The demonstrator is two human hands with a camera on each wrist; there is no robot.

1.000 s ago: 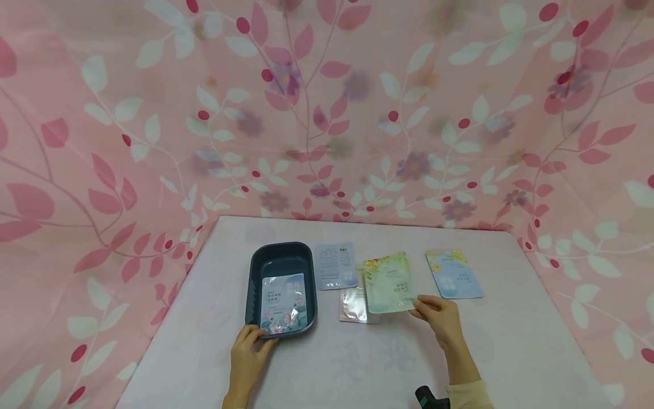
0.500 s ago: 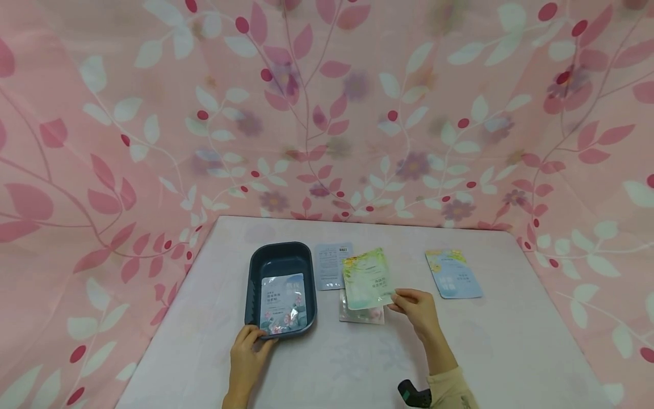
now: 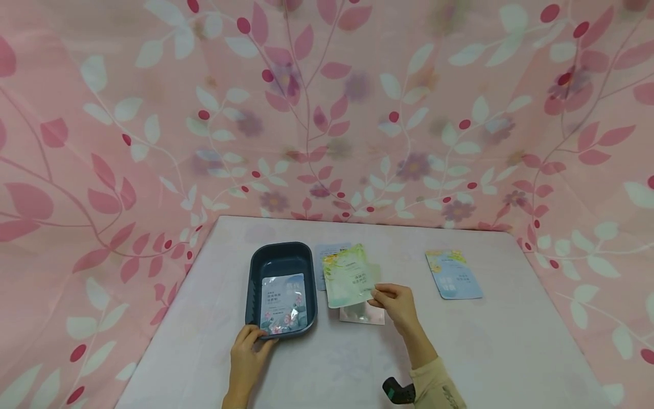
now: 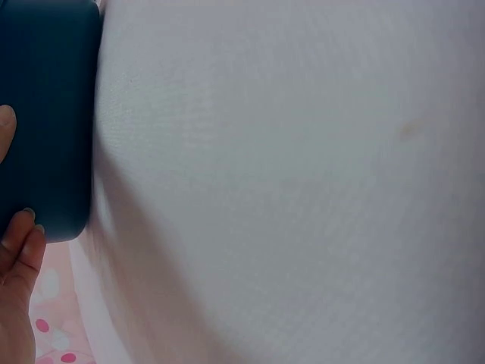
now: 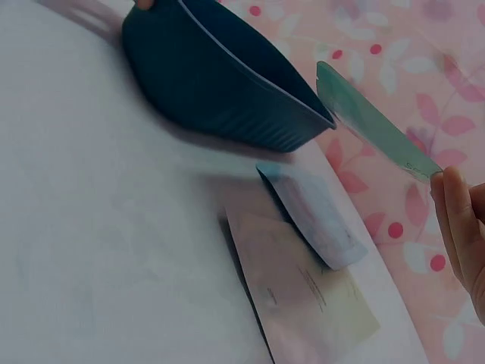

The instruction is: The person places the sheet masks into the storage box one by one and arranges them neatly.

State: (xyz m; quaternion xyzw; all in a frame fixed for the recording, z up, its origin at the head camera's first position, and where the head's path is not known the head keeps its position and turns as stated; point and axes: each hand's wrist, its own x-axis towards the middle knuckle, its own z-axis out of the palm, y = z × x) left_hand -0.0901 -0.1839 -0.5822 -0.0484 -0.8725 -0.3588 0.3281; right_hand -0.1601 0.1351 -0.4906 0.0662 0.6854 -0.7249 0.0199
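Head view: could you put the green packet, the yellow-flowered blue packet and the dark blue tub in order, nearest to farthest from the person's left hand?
1. Dark blue tub: the left hand holds its near-left corner.
2. Green packet: right of the tub, in the right hand.
3. Yellow-flowered blue packet: farthest right.

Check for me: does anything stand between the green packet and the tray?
Nothing visible except the rim of the tray. The right hand holds the green packet up over a blue packet, and the left hand holds the tray's near edge, out of that path.
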